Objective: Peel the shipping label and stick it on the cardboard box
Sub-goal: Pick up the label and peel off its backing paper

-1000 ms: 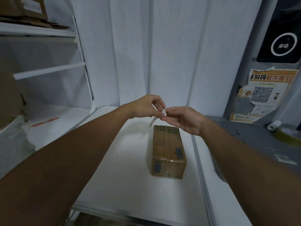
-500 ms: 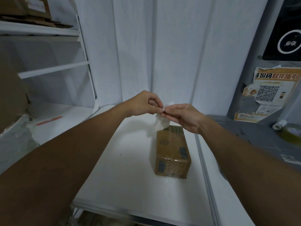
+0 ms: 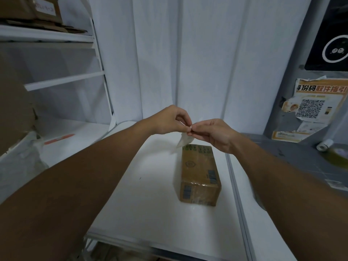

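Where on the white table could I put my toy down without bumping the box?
The white table is bare to the left of the brown cardboard box, between it and the left forearm, and in front of it up to the near edge. It is crowded above the box's far end, where the left hand and right hand pinch the white label.

The cardboard box [image 3: 199, 174] is brown corrugated paperboard wrapped in clear glossy tape or film that catches the light, with printed barcodes. It lies on a smooth, matt white desk [image 3: 143, 204]. The shipping label [image 3: 183, 141] looks like thin, slightly translucent white paper, limp and creased.
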